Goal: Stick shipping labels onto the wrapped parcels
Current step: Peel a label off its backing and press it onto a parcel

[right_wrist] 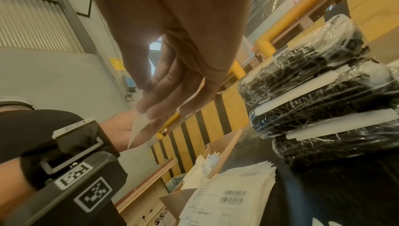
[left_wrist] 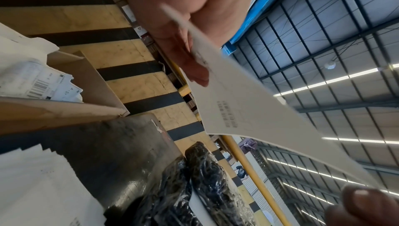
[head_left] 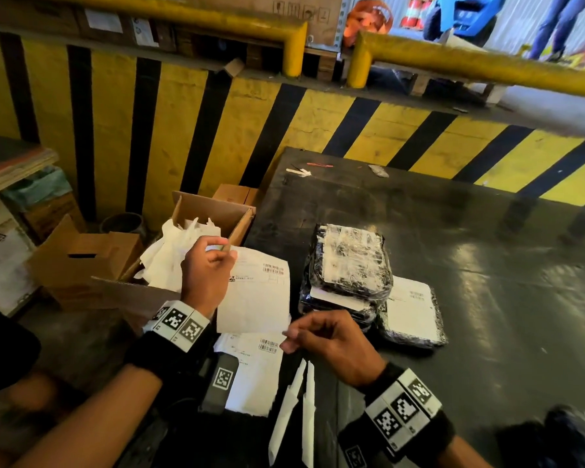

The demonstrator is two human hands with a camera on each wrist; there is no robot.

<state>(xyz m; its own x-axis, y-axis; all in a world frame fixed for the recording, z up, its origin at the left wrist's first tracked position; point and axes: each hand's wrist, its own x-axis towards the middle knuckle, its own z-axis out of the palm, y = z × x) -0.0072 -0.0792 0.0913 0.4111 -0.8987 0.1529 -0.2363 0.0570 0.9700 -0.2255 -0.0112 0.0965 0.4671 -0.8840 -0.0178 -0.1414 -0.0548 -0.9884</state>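
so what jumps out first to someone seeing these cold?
The white printed shipping label held in the air, left hand gripping its top, right hand pinching its lower corner. Right of it, a stack of black film-wrapped parcels on the dark table; behind, the yellow-and-black striped wall.

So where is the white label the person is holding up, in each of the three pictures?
Head view: the held label is left of centre, between the left hand and the right hand.
Left wrist view: it slants from the top centre down to the right.
Right wrist view: only its pinched corner shows, left of centre.
Shared landmark: the stack of black wrapped parcels.
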